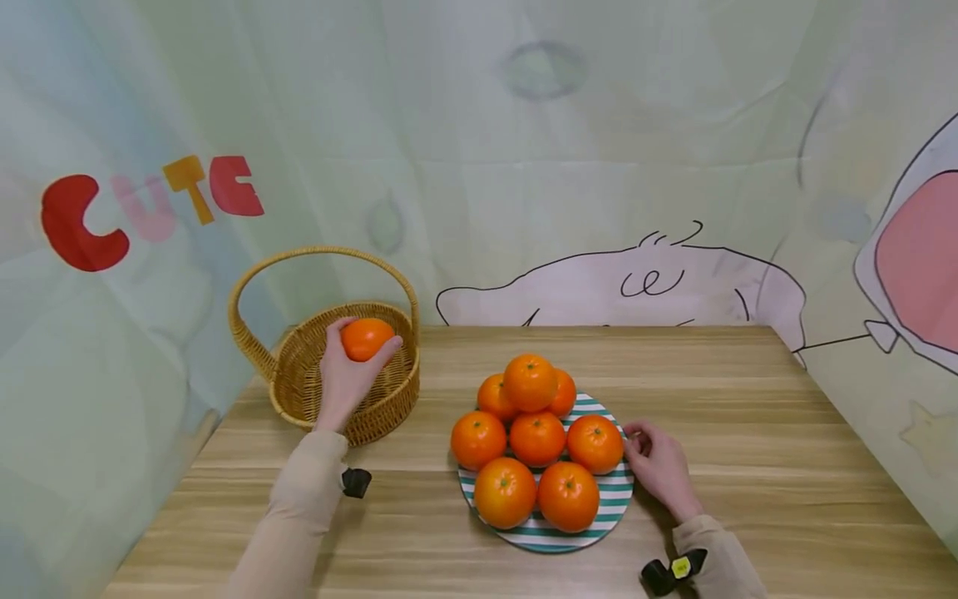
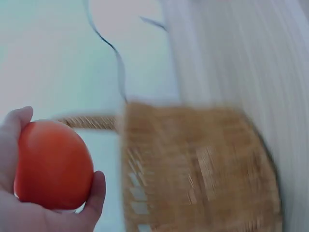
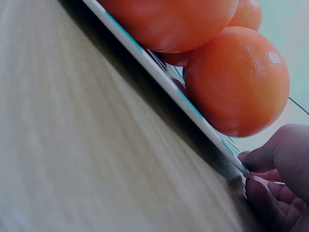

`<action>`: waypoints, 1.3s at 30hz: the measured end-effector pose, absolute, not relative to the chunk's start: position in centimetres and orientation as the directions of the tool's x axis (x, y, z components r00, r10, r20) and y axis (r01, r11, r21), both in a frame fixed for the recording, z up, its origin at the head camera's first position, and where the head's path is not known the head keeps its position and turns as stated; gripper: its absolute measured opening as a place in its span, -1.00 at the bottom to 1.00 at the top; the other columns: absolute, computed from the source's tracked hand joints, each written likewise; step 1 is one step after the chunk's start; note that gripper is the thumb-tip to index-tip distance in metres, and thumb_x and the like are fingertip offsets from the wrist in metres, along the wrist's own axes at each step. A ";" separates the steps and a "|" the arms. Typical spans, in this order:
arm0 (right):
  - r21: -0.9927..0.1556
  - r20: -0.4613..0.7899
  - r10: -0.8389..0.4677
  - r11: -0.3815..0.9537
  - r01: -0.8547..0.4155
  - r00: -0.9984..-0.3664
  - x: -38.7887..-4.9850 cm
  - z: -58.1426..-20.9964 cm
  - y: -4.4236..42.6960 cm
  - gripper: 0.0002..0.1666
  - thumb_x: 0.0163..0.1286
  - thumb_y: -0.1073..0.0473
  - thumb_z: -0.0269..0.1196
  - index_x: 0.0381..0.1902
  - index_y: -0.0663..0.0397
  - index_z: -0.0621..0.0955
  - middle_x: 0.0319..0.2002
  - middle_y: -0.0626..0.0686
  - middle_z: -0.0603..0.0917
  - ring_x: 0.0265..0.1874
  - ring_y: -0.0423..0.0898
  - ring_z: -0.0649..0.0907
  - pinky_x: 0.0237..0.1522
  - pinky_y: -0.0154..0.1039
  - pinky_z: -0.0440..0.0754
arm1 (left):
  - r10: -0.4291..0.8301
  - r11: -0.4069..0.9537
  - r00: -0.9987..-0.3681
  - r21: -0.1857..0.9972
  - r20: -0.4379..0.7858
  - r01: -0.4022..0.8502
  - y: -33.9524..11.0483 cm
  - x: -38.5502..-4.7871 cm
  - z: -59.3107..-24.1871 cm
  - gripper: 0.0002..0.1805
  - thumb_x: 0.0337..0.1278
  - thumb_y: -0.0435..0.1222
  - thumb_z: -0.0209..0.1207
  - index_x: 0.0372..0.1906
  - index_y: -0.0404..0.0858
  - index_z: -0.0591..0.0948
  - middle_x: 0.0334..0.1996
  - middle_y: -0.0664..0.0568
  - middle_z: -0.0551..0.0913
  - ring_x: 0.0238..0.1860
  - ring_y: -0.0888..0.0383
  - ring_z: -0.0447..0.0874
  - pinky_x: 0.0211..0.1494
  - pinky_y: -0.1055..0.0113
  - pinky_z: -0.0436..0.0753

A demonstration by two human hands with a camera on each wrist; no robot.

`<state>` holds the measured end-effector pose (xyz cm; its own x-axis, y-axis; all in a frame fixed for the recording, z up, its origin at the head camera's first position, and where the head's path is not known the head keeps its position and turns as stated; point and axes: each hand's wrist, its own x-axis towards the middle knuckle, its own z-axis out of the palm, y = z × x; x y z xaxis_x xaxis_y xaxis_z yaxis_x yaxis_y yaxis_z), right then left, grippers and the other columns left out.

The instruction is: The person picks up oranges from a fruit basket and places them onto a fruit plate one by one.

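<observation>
My left hand (image 1: 348,374) grips an orange (image 1: 367,339) between curled fingers and thumb, over the opening of a wicker basket (image 1: 382,416). In the left wrist view the same orange (image 2: 55,164) is held beside the blurred basket (image 2: 203,164). A round plate (image 1: 614,503) with green and white stripes carries several oranges (image 1: 537,438), one of them resting on top of others at the back. At the plate's right edge is my right hand (image 1: 662,466). Its thumb and fingers pinch the plate rim (image 3: 193,113) in the right wrist view, just below an orange (image 3: 236,82).
The basket's tall arched handle (image 1: 325,251) rises above its opening. Beneath everything lies a wood-grain table (image 1: 763,416). A printed curtain (image 1: 464,125) hangs along the table's back and sides.
</observation>
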<state>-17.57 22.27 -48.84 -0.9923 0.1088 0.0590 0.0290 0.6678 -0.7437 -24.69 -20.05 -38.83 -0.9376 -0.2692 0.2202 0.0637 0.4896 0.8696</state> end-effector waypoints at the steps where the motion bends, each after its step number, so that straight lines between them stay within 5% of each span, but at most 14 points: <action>1: -0.743 0.060 0.108 0.669 0.028 -0.992 -17.6 -48.8 22.3 -0.74 0.31 0.32 0.21 -0.05 0.32 0.61 -0.44 0.10 0.55 -0.47 -0.10 0.46 -0.43 -0.39 0.38 | -0.249 0.465 -0.940 0.880 0.234 0.095 -19.6 -24.3 -38.8 -0.10 0.10 0.05 0.38 0.44 -0.14 0.20 0.27 -0.24 0.44 0.18 -0.16 0.53 0.21 -0.04 0.54; 8: -0.747 0.047 0.106 0.664 0.035 -0.993 -17.5 -48.6 22.2 -0.73 0.32 0.33 0.21 -0.04 0.32 0.60 -0.42 0.10 0.55 -0.46 -0.10 0.46 -0.43 -0.38 0.38 | -0.128 0.359 -0.942 0.900 0.311 0.249 -16.7 -21.8 -38.5 -0.10 -0.06 -0.23 0.50 0.38 -0.14 0.24 0.27 -0.14 0.41 0.16 -0.09 0.53 0.19 0.01 0.53; 24: -0.746 0.048 0.097 0.665 0.029 -0.994 -17.5 -48.7 22.3 -0.73 0.33 0.33 0.22 -0.03 0.32 0.61 -0.42 0.10 0.55 -0.46 -0.10 0.46 -0.44 -0.39 0.38 | -0.082 0.185 -0.945 0.936 0.318 0.299 -13.0 -18.6 -38.9 -0.11 -0.13 -0.32 0.52 0.36 0.04 0.33 0.20 0.00 0.51 0.08 -0.01 0.59 0.10 0.10 0.59; 39: -0.744 0.056 0.108 0.668 0.030 -0.993 -17.5 -48.9 22.3 -0.75 0.33 0.33 0.24 -0.05 0.30 0.62 -0.43 0.10 0.54 -0.47 -0.12 0.45 -0.43 -0.40 0.37 | 0.109 0.247 -0.952 0.920 0.285 0.304 -10.7 -17.3 -38.8 -0.08 -0.21 -0.30 0.56 0.31 -0.14 0.31 0.20 -0.11 0.54 0.09 -0.04 0.62 0.13 0.12 0.62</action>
